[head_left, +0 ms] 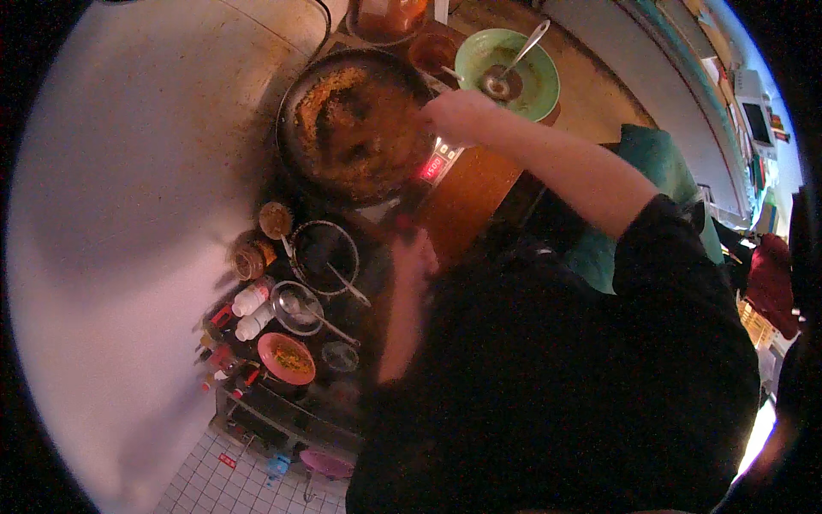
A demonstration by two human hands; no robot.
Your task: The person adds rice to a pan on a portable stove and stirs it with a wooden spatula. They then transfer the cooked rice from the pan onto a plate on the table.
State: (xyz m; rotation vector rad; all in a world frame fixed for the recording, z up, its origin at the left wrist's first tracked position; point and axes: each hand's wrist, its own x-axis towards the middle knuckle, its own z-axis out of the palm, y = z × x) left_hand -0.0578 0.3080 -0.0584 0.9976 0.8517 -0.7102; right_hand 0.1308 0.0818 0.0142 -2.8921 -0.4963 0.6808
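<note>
A large dark frying pan (286,154) holds browned, crumbly food (334,90), blurred across much of its middle. My right hand (456,119) is over the pan's right rim with fingers curled; whether a utensil is in it is hidden. Below the pan, my left hand (416,252) is closed around what looks like the dark pan handle (403,223), which shows a red spot. Beside the pan's right edge a cooker panel (435,166) glows with red digits. Just beyond my right hand sits a light green bowl (546,77) with a metal ladle (528,46) in it.
Left of my left hand stand a dark round container (321,225) with a spoon, a steel bowl (295,308), a pink bowl (266,363) of food, a glass (340,356), jars and white bottles (250,299). A reddish pot (388,19) stands behind the pan. A pale wall (128,160) borders the left.
</note>
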